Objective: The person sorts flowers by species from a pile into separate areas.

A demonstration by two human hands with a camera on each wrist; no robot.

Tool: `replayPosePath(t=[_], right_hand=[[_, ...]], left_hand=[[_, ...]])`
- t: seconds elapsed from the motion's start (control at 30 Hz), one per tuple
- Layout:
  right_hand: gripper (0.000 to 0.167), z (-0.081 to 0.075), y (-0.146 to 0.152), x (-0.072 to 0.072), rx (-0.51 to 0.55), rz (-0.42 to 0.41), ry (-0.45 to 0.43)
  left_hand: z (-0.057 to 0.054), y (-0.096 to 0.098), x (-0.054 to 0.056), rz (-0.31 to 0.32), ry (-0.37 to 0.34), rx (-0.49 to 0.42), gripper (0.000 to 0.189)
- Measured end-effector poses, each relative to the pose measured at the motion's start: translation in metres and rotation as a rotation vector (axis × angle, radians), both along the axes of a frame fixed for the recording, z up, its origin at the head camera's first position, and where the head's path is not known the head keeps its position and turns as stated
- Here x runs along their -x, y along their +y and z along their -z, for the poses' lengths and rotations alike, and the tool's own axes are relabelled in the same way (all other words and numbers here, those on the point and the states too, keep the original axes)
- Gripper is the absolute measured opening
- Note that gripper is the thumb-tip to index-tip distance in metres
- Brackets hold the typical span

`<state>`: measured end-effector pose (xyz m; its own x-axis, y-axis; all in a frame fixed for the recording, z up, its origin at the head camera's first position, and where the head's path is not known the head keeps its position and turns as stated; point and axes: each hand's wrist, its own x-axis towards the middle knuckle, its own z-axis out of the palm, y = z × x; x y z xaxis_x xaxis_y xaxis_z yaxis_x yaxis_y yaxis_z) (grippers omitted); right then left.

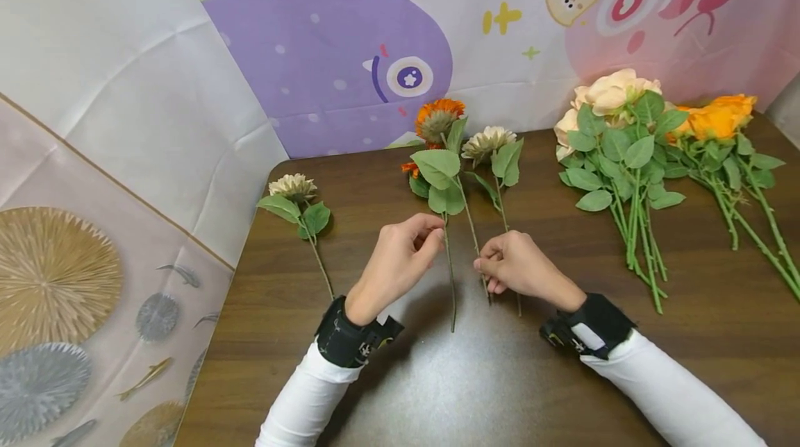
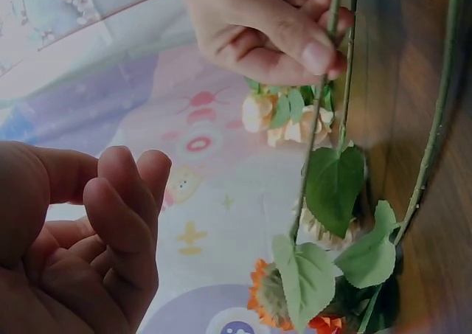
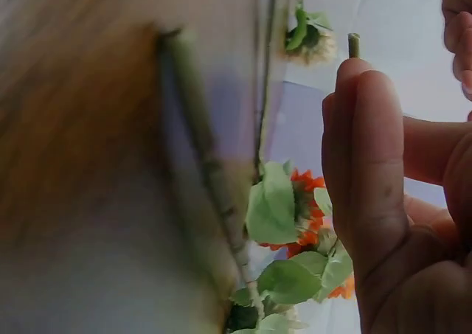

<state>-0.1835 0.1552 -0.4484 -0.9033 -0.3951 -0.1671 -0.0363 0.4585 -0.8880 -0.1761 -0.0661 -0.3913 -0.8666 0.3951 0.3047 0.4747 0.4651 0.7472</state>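
My right hand (image 1: 521,265) pinches the lower stem of an orange flower (image 1: 439,121) between thumb and fingers; the cut stem end (image 3: 354,45) pokes out past the fingertips in the right wrist view. My left hand (image 1: 400,252) hovers by the stem of a second orange flower (image 1: 410,169), mostly covered by leaves (image 1: 435,168). In the left wrist view its fingers (image 2: 122,201) are loosely bent and hold nothing. Partly beneath my right hand runs the stem of a cream flower (image 1: 489,144). Another cream flower (image 1: 294,187) lies apart at the left.
Right of the hands lie a bunch of pale peach roses (image 1: 615,96) and some orange roses (image 1: 719,119), stems toward me. The brown wooden table (image 1: 437,391) meets a printed cloth backdrop (image 1: 350,58) behind the flowers.
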Motion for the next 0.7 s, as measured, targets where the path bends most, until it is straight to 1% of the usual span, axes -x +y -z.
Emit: replayPosePath(t=[0.27,0.4,0.5,0.57,0.7], right_hand=[[0.014,0.0045,0.0002,0.0011,-0.098,-0.018,0.015],[0.019,0.0045,0.0012,0.0012,-0.15,-0.052,0.005],[0.021,0.0039,0.002,0.0015,-0.194,-0.087,-0.014],[0.022,0.0035,0.0023,0.0017,-0.229,-0.111,-0.029],[0.025,0.0033,0.0027,0.0023,-0.271,-0.148,-0.054]], left_hand=[[0.0015,0.0006,-0.0006,0.014,-0.005,0.032,0.016],[0.0016,0.0005,-0.001,0.021,-0.012,0.044,0.017],[0.0012,0.0007,-0.001,0.02,-0.005,0.064,0.017],[0.0011,0.0009,-0.0006,0.01,0.007,0.089,0.016],[0.0015,0.0011,0.0011,-0.022,0.026,0.173,0.015]])
